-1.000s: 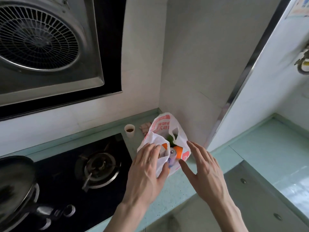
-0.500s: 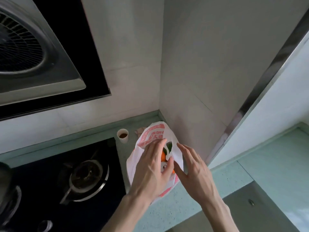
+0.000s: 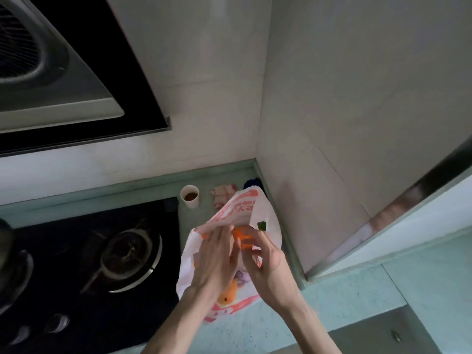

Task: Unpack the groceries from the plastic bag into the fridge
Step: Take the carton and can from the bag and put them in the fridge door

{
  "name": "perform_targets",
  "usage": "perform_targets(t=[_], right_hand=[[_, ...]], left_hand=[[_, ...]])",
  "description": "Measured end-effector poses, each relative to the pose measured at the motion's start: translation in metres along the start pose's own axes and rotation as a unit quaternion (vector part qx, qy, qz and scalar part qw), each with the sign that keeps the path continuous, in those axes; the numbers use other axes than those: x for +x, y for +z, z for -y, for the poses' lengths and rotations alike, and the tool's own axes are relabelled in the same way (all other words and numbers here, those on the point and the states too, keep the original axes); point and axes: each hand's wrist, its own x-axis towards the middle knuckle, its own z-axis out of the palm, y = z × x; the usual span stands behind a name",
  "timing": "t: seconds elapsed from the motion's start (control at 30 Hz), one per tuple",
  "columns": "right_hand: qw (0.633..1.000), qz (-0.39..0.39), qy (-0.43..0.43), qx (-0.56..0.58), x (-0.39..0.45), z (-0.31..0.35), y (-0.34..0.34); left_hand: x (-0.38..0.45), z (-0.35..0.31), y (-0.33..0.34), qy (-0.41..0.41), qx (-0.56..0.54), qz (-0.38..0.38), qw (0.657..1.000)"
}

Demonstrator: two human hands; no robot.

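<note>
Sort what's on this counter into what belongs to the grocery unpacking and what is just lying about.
Belongs to the job:
- plastic bag, both hands at its mouth
- orange item at the opening
- left hand
- right hand

Just lying about:
- small cup with dark liquid
- gas stove
- range hood
- crumpled cloth behind the bag

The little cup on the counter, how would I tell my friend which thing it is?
Start at the black gas stove and go to its far right corner, by the back wall. On the pale green countertop there stands a small white paper cup, upright, with dark brown liquid inside. It is the only round, open container; the white and red plastic bag and a pinkish crumpled cloth lie to its right.
</note>
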Motion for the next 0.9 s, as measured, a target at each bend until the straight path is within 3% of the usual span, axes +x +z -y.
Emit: perform_targets(t=[0.17,0.3,0.53,0.9], right_hand=[[0.990,0.087,0.069,-0.085,0.020,-0.023,0.030],[0.968,0.106,0.108,-0.199,0.031,-0.041,0.031],[0.934,0.138,0.095,-0.317,0.044,-0.062,0.028],[0.890,0.221,0.132,-0.377,0.042,-0.083,0.049]], left_hand=[[0.005,0.019,0.004,-0.009,0.086,0.028,0.996],[0.007,0.029,0.005,-0.004,0.110,0.023,0.994],[0.021,0.045,0.021,0.015,0.200,0.101,0.974],[0.036,0.046,0.045,-0.028,0.188,0.161,0.968]])
